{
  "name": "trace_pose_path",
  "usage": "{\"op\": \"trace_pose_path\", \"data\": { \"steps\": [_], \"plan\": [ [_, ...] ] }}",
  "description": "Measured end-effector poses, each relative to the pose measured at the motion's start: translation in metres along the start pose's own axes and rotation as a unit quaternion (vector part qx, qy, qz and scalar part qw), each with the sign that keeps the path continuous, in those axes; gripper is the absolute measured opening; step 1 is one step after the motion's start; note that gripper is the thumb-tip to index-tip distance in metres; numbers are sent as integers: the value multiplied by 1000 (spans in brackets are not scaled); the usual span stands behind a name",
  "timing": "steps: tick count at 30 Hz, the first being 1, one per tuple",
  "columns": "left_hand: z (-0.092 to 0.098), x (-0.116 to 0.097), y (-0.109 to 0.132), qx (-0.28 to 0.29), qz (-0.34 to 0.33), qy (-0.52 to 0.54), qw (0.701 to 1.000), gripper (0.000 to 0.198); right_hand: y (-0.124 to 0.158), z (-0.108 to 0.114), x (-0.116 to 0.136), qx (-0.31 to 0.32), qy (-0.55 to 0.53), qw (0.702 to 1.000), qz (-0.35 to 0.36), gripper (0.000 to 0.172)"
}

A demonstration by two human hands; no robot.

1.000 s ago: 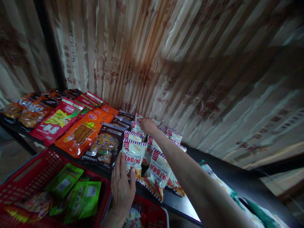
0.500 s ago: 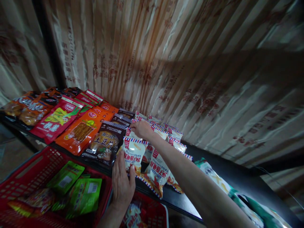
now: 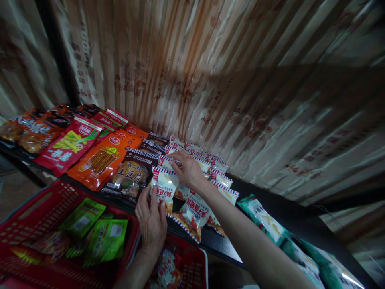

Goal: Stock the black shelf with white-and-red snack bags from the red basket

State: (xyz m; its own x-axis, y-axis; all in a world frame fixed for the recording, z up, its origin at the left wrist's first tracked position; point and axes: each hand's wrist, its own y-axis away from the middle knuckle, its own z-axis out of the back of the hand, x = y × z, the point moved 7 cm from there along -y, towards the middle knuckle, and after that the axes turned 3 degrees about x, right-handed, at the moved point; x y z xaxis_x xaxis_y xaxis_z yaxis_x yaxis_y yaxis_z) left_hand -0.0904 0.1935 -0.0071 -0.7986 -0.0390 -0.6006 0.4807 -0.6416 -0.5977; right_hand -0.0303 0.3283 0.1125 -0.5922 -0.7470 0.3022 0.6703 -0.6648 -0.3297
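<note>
White snack packets with red and blue striped edges [image 3: 197, 208] lie in overlapping rows on a dark shelf [image 3: 222, 251]. My left hand [image 3: 151, 221] lies flat with fingers stretched against the front packet [image 3: 164, 188] at the shelf edge. My right hand [image 3: 188, 168] reaches over the rows with its fingers spread on a packet further back. Neither hand lifts a packet.
Dark potato snack bags [image 3: 129, 176], orange bags [image 3: 100, 160] and red bags [image 3: 67, 144] fill the shelf to the left. Green and white bags [image 3: 270, 224] lie at the right. A red basket [image 3: 45, 208] with green packets [image 3: 105, 241] stands below the shelf. A striped curtain [image 3: 228, 80] hangs behind.
My right hand has drawn back from the rear of the rows toward me, onto nearer packets. My left hand has stayed on the front packet.
</note>
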Motion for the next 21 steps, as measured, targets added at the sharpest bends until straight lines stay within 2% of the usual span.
{"op": "trace_pose_path", "data": {
  "steps": [4,9,12,15,18,21],
  "plan": [
    [5,0,0,-7,-11,4,1000,53,60,25,17,-94,-69,993,-10,24],
    [9,1,2,6,-17,17,1000,48,140,35,31,-167,-74,981,-73,22],
    [9,3,4,10,-22,13,1000,44,180,26,36,-189,-75,971,-126,24],
    [6,5,7,8,-35,7,999,44,209,13,40,-206,-66,967,-135,28],
    [3,8,10,11,-46,14,999,48,225,0,37,-226,-40,963,-143,30],
    [3,7,12,24,-61,17,998,55,230,-11,29,-236,-31,957,-165,30]
  ]
}}
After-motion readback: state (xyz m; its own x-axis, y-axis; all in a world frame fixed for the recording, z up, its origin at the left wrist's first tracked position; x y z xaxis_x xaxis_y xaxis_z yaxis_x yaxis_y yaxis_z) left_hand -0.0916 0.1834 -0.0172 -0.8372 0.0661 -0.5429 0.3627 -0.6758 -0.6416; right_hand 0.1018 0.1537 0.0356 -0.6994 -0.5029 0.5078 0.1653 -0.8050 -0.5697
